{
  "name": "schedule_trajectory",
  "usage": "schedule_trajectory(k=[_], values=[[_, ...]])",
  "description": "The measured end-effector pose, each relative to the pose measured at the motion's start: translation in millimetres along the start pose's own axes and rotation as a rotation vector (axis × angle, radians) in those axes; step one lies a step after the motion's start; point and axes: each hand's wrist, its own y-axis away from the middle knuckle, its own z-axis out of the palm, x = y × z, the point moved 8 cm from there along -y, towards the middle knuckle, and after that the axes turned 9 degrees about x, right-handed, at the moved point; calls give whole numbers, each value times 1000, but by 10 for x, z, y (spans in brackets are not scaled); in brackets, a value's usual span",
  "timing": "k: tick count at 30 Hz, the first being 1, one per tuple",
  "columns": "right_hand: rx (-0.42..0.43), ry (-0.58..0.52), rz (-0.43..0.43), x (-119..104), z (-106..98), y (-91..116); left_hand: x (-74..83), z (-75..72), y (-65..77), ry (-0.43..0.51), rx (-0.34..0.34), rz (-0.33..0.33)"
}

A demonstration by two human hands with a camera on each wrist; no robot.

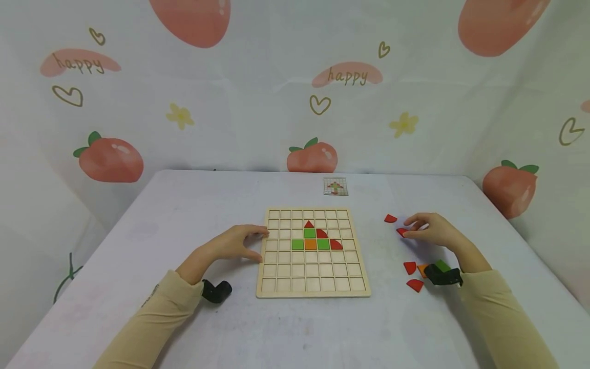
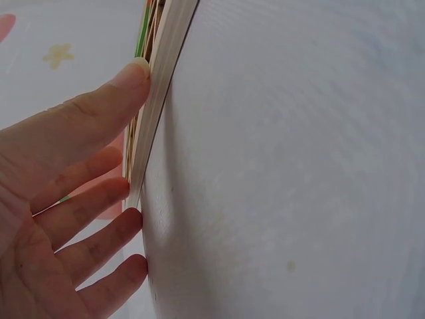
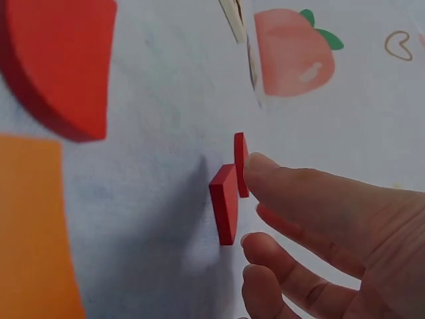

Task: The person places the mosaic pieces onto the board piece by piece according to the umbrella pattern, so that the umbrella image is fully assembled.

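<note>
A wooden grid board lies on the table, holding a red triangle, three green squares, an orange square and two red quarter-circle pieces. My left hand is at its left edge, thumb and fingers spread along the side. To the right of the board, my right hand hovers over a loose red quarter-circle piece, thumb and fingers apart around it. Whether a fingertip touches that piece I cannot tell. Another red quarter-circle piece lies just beyond.
Nearer me on the right lie two red quarter-circle pieces, an orange piece and a green piece, partly hidden by the black wrist camera. A small pattern card lies behind the board. A printed curtain hangs behind the table.
</note>
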Motion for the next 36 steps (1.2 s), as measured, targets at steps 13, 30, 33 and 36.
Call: schedule_trajectory(k=[13,30,33,36], values=[[-19,-1,3,69,55,-59,16,-12,-5,8,-3,-4],[19,13,6,74,93,-90,4,6,-2,21,-5,12],[18,19,8,65,98,-82,14,-2,6,30,-4,19],[22,24,8,56,90,-75,19,-9,14,36,-3,17]])
